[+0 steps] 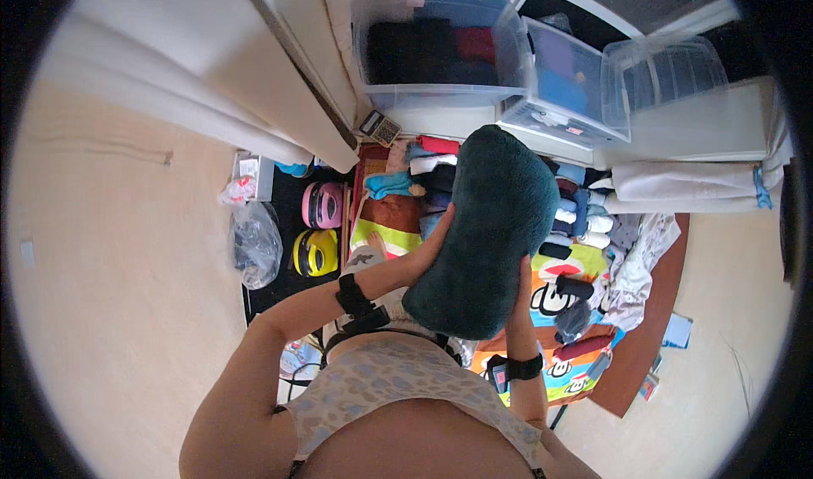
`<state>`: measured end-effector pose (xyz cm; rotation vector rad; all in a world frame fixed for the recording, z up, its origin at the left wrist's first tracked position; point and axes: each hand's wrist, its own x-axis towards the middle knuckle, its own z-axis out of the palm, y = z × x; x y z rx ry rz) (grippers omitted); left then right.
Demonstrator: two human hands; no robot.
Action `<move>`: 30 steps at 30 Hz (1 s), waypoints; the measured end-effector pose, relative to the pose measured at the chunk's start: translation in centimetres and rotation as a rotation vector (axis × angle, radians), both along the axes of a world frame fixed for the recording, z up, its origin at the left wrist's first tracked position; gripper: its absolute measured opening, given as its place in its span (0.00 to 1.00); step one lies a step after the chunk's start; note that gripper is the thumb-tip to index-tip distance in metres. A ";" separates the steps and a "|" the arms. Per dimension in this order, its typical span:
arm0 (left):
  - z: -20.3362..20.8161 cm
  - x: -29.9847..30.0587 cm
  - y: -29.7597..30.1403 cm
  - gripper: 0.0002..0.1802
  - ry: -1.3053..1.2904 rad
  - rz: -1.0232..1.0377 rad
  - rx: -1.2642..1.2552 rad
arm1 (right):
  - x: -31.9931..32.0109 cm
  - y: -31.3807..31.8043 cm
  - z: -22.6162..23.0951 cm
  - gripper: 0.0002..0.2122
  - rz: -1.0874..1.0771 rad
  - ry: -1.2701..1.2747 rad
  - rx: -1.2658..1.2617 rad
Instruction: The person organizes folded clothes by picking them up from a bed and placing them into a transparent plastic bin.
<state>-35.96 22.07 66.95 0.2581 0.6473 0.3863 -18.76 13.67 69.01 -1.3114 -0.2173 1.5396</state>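
Observation:
A plump, dark teal plush pillow is held up in front of me, tilted with its upper end leaning right. My left hand presses on its left side, the fingers partly hidden behind it. On the lower right side, my right hand grips it, most of that hand being covered by the pillow. Beneath it lies a bright patterned blanket with rolled and folded clothes on it. Turquoise socks or a small cloth lie to the left of the pillow.
Clear plastic bins with clothes stand on the ledge at the back, beside a clear lid or tub. A pink helmet-like item, a yellow one and a plastic bag sit at left. A white curtain hangs at far left.

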 end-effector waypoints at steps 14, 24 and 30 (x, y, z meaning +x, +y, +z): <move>-19.0 -2.6 16.3 0.51 0.047 0.065 0.161 | -1.1 20.6 -8.1 0.32 0.060 0.091 -0.039; -20.7 -3.0 39.4 0.42 0.221 0.219 -0.088 | -2.0 46.3 -16.3 0.39 0.341 -0.258 0.127; -36.0 -7.2 48.6 0.40 0.368 0.305 0.032 | -6.0 57.4 -30.0 0.47 0.540 -0.433 0.191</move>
